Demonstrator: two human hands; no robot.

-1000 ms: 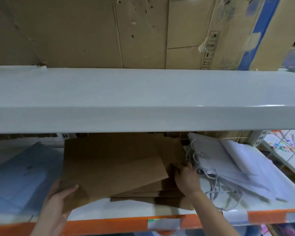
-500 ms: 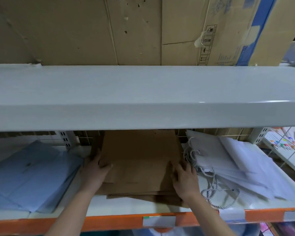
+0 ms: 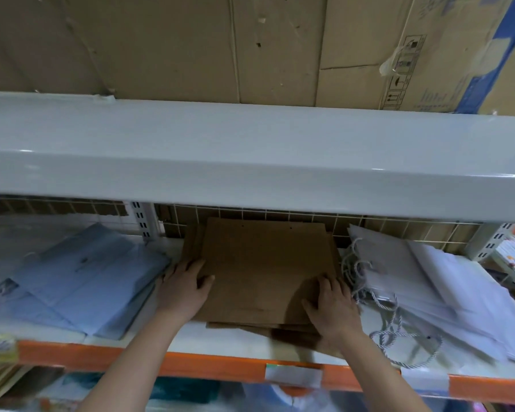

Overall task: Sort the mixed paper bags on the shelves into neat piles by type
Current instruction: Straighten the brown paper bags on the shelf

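Both hands had closed in on the brown paper bags (image 3: 265, 263) in the middle of the shelf (image 3: 235, 340), where a second earlier the left hand (image 3: 183, 288) was still out at the near left, holding a loose, skewed bag by its edge. That bag now lay on top of the pile, squared up and pushed back toward the wire grid at the far side. By the look of it, the brown pile was nearly tidy, though a few edges still jutted out at its near right corner.

The left hand's grip was apart, fingers straight and flat against the pile's left side, thumb on top. The right hand (image 3: 332, 310) lay likewise open, fingers spread and pressing on the near right corner. Blue bags (image 3: 81, 278) sat to the left, and white bags (image 3: 428, 292) with cord handles sprawled to the right.
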